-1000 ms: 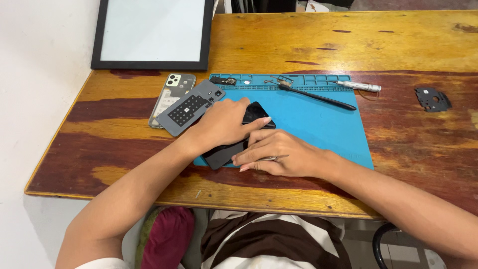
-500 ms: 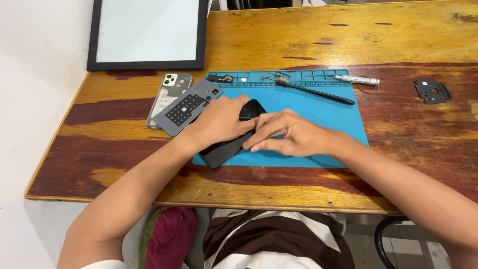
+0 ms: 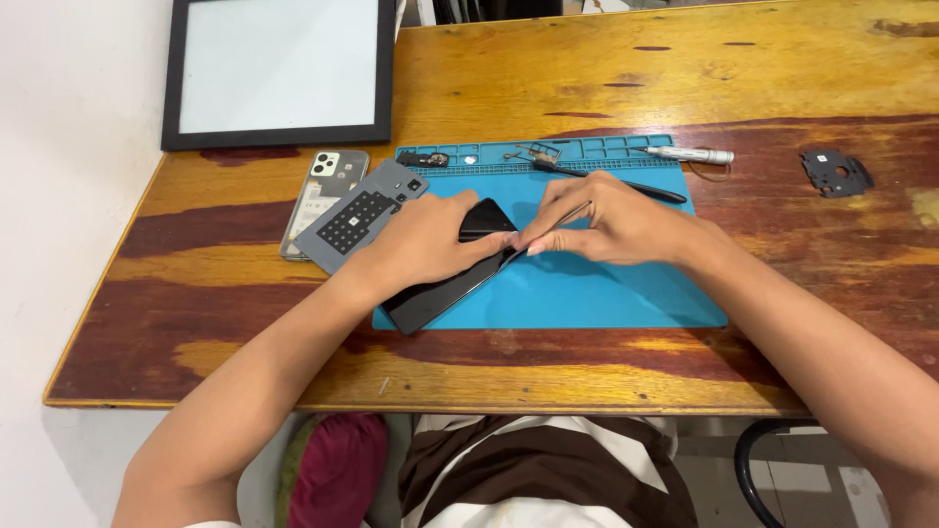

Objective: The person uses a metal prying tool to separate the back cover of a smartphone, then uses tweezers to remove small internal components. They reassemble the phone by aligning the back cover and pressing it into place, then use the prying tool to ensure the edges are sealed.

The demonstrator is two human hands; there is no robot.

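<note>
Left hand fingers pressed flat on dark phone; right hand fingers pinched shut on thin tweezers at its edge; best kept shallow, steady.

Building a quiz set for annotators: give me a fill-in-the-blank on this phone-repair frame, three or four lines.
1. The left hand presses down on the black ____, which lies on the mat.
2. The mat under the work is ____ in colour.
3. The right hand pinches thin metal ____ at the phone's edge.
4. The black-framed panel lies at the table's far ____ corner.

Missing words: phone; blue; tweezers; left
</note>
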